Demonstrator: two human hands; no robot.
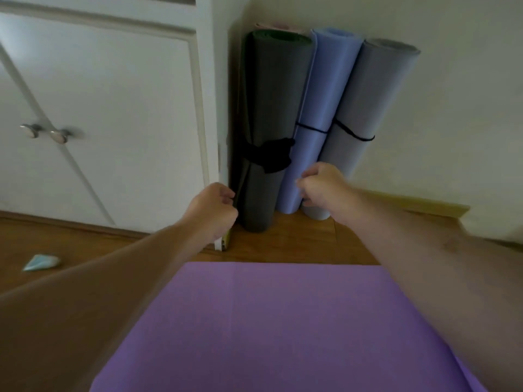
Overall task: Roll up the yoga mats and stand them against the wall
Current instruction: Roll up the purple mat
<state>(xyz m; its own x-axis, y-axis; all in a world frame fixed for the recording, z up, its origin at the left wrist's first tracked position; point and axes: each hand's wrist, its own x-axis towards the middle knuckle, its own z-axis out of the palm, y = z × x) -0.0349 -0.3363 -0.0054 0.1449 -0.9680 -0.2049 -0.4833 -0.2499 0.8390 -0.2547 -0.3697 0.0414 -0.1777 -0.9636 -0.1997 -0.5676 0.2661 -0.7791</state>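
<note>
Grey mat (pixel 264 131), rolled and bound with a black strap (pixel 271 157), stands upright in the corner between the white cupboard (pixel 113 108) and the wall (pixel 424 24). Blue mat (pixel 314 114) and pale grey mat (pixel 365 117) stand beside it, each rolled and tied with a thin dark cord, tops leaning on the wall. Pink edge shows behind the grey roll; cannot tell what it is.

Purple mat (pixel 268 321) lies flat and unrolled on the wooden floor (pixel 297 244), near the standing rolls.

Left hand (pixel 213 212) with fingers curled, touching the lower left edge of the grey mat; whether it pinches that edge cannot be told. Right hand (pixel 322 185) curled loosely at the base of the blue mat, holding nothing visible; blurred.

Judgement: three mats done, one left to roll and stand. Small pale blue object (pixel 41 262) on floor at left
</note>
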